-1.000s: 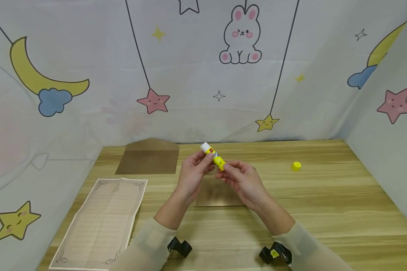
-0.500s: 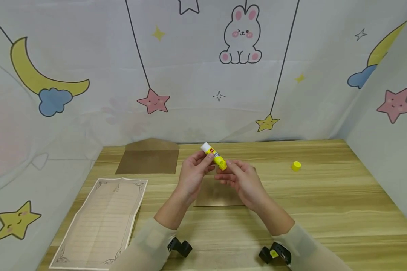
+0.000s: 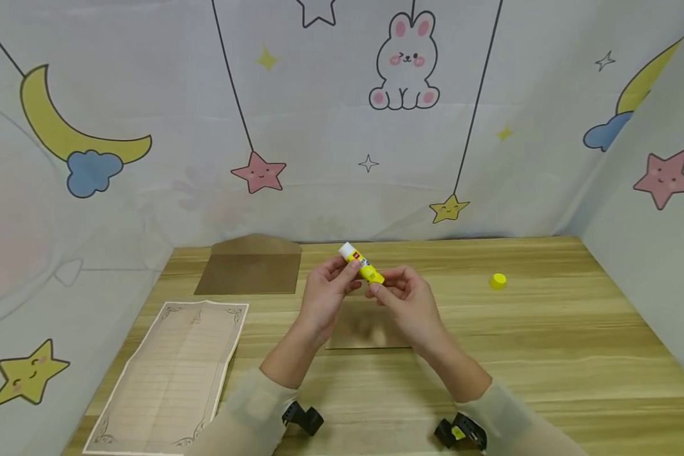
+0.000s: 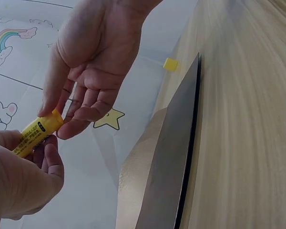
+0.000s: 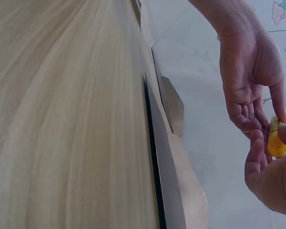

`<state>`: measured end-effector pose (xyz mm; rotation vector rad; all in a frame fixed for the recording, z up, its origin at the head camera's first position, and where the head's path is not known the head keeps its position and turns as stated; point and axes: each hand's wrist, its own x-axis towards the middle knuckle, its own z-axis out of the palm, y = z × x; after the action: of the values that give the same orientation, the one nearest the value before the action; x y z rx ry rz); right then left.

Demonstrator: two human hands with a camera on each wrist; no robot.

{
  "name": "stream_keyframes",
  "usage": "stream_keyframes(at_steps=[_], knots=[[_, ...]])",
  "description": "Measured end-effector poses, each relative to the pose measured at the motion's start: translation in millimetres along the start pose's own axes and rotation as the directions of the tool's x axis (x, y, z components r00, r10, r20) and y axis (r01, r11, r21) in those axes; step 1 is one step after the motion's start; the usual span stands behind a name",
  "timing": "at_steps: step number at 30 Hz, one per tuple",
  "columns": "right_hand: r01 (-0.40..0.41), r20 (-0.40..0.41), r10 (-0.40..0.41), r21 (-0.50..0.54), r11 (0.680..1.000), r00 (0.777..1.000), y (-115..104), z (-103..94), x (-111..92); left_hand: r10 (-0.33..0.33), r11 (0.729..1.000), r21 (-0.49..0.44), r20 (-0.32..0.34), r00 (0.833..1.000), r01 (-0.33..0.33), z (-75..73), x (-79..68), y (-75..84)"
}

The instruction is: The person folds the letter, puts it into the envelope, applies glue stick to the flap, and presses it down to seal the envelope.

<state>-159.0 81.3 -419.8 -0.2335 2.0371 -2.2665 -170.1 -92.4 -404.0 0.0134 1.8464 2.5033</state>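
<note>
My left hand [image 3: 326,297] grips a yellow glue stick [image 3: 367,270] around its barrel, thumb along the label. The stick is tilted, its white end up and to the left, its yellow base toward the right hand. My right hand [image 3: 415,307] pinches that base between thumb and fingers; both hands are in the air. In the left wrist view, the thumb and fingers of the right hand [image 4: 97,57] meet at the yellow base. A brown envelope [image 3: 365,329] lies below, partly hidden by the hands. The loose yellow cap [image 3: 498,281] stands at the right on the table.
Another brown envelope [image 3: 247,272], flap raised, lies at the back left of the wooden table [image 3: 547,354]. Nearer at the left is a sheet of lined letter paper [image 3: 173,373] with a decorated border. A printed curtain [image 3: 330,114] hangs behind.
The right thumb and fingers have shifted round the glue stick's base, the thumb now lower. The left hand keeps its grip, and the stick has hardly moved.
</note>
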Motion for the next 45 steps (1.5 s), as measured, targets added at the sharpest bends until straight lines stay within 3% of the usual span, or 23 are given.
stream_keyframes(at_steps=[4, 8, 10, 15, 20, 24, 27, 30, 33, 35, 39, 42, 45], knots=[[-0.096, 0.046, 0.093, 0.092, 0.991, 0.995, -0.2, -1.4, 2.3, 0.000, 1.000, 0.011, 0.004, 1.000, -0.001, -1.4, -0.6, 0.6], [-0.223, 0.114, 0.203, 0.206, 0.953, 0.973, -1.1, -3.5, 3.1, -0.002, 1.000, 0.022, 0.012, 1.000, 0.001, -1.7, -1.0, 0.9], [-0.240, 0.122, 0.217, 0.231, 0.943, 0.969, -1.3, -4.0, 2.4, -0.003, 1.000, 0.018, 0.018, 1.000, 0.002, -1.1, -1.3, 0.9], [-0.164, 0.082, 0.150, 0.195, 0.967, 0.985, -0.6, -2.8, 1.6, 0.000, 1.000, 0.011, 0.018, 1.000, 0.000, -0.3, -1.4, 0.0], [0.004, 0.018, -0.004, -0.006, 1.000, 1.000, 0.4, -0.1, -0.8, 0.005, 1.000, 0.016, 0.019, 1.000, -0.005, -1.1, -0.9, -1.3], [0.113, -0.005, -0.115, -0.159, 0.981, 0.993, 1.5, 1.0, -2.0, 0.005, 1.000, 0.014, 0.018, 1.000, -0.006, -1.5, -1.0, -1.4], [0.095, 0.004, -0.096, -0.143, 0.985, 0.995, 1.4, 0.4, -1.1, 0.004, 1.000, 0.015, 0.011, 1.000, -0.004, -1.3, -1.6, -0.2], [-0.022, 0.039, 0.022, -0.007, 1.000, 0.999, 0.1, -1.1, 0.2, 0.002, 1.000, 0.023, 0.008, 1.000, -0.002, -1.1, -2.2, 0.9], [-0.146, 0.079, 0.136, 0.137, 0.980, 0.988, -1.7, -2.2, 0.9, -0.001, 0.999, 0.032, 0.015, 1.000, 0.001, -1.2, -2.5, 1.0], [-0.184, 0.092, 0.170, 0.187, 0.965, 0.981, -2.5, -2.3, 0.9, -0.001, 0.999, 0.035, 0.021, 1.000, 0.000, -1.2, -2.7, 1.0], [-0.134, 0.077, 0.122, 0.164, 0.977, 0.989, -1.2, -1.7, 0.7, 0.000, 0.999, 0.033, 0.021, 1.000, 0.000, -0.8, -3.2, 1.3], [-0.029, 0.041, 0.027, 0.069, 0.997, 0.999, 0.2, -0.5, -0.6, 0.002, 1.000, 0.024, 0.015, 1.000, -0.002, -0.5, -3.5, 1.8], [0.062, 0.011, -0.062, -0.036, 0.997, 0.998, 0.4, 1.0, -2.4, 0.004, 1.000, 0.016, 0.013, 1.000, -0.004, -0.6, -3.5, 2.2]])
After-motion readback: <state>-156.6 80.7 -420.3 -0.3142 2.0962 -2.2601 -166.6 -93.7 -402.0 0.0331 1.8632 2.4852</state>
